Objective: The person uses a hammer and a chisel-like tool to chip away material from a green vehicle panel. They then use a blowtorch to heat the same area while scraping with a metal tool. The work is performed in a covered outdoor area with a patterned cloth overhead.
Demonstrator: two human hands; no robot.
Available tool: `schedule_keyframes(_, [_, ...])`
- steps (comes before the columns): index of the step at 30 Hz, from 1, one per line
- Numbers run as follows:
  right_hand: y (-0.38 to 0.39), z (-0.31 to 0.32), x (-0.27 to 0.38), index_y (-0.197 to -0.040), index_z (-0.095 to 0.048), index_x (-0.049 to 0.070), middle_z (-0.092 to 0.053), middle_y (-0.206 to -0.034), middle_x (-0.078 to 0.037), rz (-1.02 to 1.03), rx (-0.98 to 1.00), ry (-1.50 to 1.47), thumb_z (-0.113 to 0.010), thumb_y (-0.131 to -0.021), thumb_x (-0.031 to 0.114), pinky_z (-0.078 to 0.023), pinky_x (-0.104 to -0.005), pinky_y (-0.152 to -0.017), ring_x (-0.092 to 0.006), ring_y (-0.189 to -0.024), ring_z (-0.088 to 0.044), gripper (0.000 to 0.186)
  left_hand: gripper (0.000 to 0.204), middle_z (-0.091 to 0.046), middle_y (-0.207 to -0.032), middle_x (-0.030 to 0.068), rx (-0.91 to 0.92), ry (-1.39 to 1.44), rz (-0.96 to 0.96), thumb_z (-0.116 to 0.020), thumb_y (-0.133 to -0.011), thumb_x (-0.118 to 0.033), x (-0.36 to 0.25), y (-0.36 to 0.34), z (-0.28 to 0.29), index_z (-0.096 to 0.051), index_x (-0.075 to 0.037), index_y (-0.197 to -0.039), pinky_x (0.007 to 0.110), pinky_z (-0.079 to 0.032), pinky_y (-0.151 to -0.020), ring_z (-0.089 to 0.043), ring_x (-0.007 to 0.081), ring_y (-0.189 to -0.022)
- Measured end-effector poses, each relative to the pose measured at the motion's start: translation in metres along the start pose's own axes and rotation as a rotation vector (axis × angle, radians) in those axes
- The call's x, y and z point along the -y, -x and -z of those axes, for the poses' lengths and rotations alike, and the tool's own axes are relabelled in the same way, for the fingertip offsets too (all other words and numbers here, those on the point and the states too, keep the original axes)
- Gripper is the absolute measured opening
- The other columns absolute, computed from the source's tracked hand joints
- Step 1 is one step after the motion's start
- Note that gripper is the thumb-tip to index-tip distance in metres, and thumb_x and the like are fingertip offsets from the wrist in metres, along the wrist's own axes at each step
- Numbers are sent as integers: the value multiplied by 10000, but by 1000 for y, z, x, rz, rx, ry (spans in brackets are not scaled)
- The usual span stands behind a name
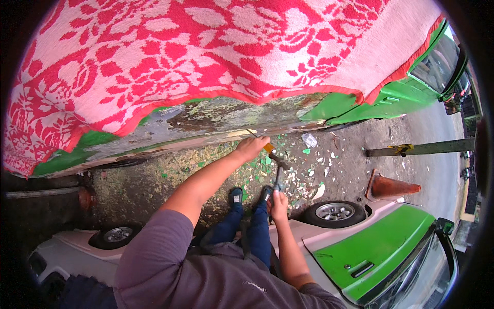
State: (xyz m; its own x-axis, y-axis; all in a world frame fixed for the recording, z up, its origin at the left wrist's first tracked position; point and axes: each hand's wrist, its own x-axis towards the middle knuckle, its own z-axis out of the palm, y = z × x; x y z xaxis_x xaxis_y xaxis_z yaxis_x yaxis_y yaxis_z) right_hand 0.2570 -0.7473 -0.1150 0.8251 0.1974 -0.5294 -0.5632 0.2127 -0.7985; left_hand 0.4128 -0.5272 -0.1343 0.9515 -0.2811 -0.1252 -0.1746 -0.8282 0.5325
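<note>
My left hand is wrapped round a thin-bladed, amber-handled tool, a chisel or a screwdriver. Its dark tip points up and away, at the lower side of a green vehicle body with scraped, patchy paint; whether the tip touches is hard to tell. Lower and a little to the right, my right hand grips a hammer by its handle. The hammer's head is close to the butt of the amber handle; I cannot tell if they touch.
A red and pink floral blanket drapes over the vehicle. Paint flakes litter the ground. A white and green vehicle stands close behind me. To the right are an orange cone and a post.
</note>
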Motion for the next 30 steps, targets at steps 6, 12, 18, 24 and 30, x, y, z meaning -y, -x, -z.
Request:
schedule_keyframes(6, [6,9,12,-795,-493,70,-436,-559,-24,181,63,-240,-505,-984,514,-330,-273,-375,-125,-416,-413,483,248,-665,-971,205,72,-8,71,-490,-855,10,-7,-12,10,-480,-86,-1084,520,-533,-726,-671,403,-868])
schedule_keyframes(12, [0,7,30,-757,-449,114,-428,-569,1,62,-82,-110,-523,-1006,426,-337,-243,-379,-104,-444,-421,405,215,-647,-1003,189,30,-5,63,-510,-870,-35,-2,-1,-11,-486,-105,-1072,515,-518,-732,-660,400,-888])
schedule_keyframes(18, [-26,9,-5,-675,-447,117,-416,-506,30,-56,-129,460,-515,-1000,460,-317,-281,-374,-120,-390,-392,478,232,-636,-1060,186,45,45,141,-484,-888,-37,4,-6,-12,-482,-101,-1112,509,-516,-770,-653,390,-937])
schedule_keyframes(24, [12,4,9,-807,-470,70,-433,-552,-36,6,-19,-83,-464,-1019,453,-347,-262,-382,-133,-413,-405,438,237,-642,-1066,151,61,-64,67,-495,-881,-55,3,17,7,-496,-110,-1112,510,-518,-748,-655,390,-915])
schedule_keyframes(30, [5,14,22,-809,-473,68,-451,-556,-43,-22,16,57,-464,-1016,459,-347,-269,-381,-135,-415,-419,443,245,-642,-1090,133,-77,-45,-26,-503,-870,-57,2,31,9,-507,-114,-1108,503,-532,-730,-665,381,-900])
